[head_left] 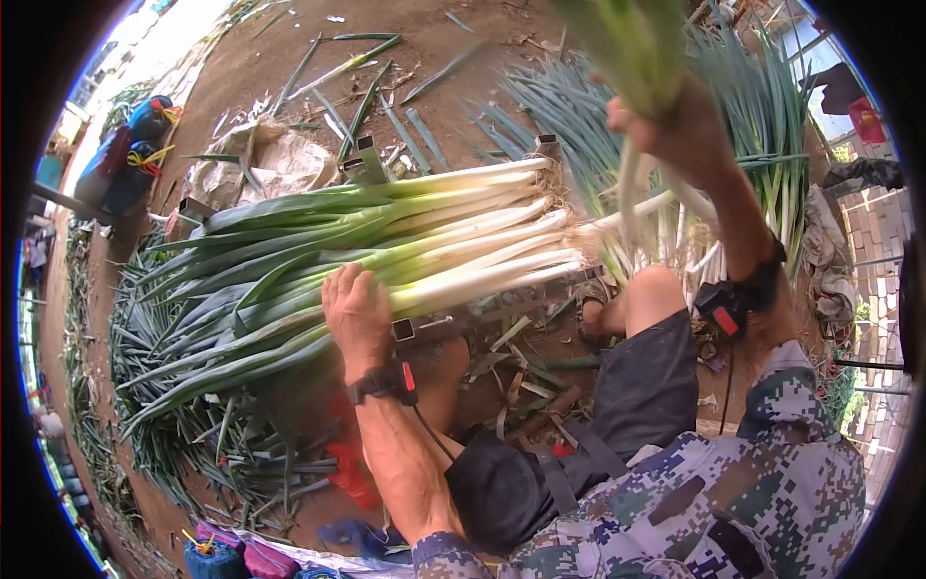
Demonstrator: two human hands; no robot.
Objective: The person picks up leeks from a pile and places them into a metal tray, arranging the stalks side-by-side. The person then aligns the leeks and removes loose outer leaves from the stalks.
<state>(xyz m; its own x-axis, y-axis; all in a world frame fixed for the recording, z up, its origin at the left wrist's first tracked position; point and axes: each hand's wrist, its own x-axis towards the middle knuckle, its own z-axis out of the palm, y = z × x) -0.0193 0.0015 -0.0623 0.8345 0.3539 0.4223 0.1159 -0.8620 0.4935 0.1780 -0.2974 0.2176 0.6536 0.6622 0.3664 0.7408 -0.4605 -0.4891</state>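
Observation:
A thick row of leeks [473, 227] lies across a metal rack [405, 330], white root ends to the right and green leaves to the left. My left hand [357, 314] rests on the near side of the row, its fingers bent over the stalks where white turns green. At the upper right my right hand [670, 130] is raised, wrapped round more leeks [637, 48]; their green part is blurred above it and white stalks hang below. Behind and under that hand stands a large pile of leeks [772, 116].
Loose leaves [415, 135] and a crumpled sack [265, 159] lie on the dirt ground beyond the rack. Cut leaves are heaped [193, 434] at the lower left. Coloured bundles [130, 159] sit at the far left. My bare knees are close to the rack.

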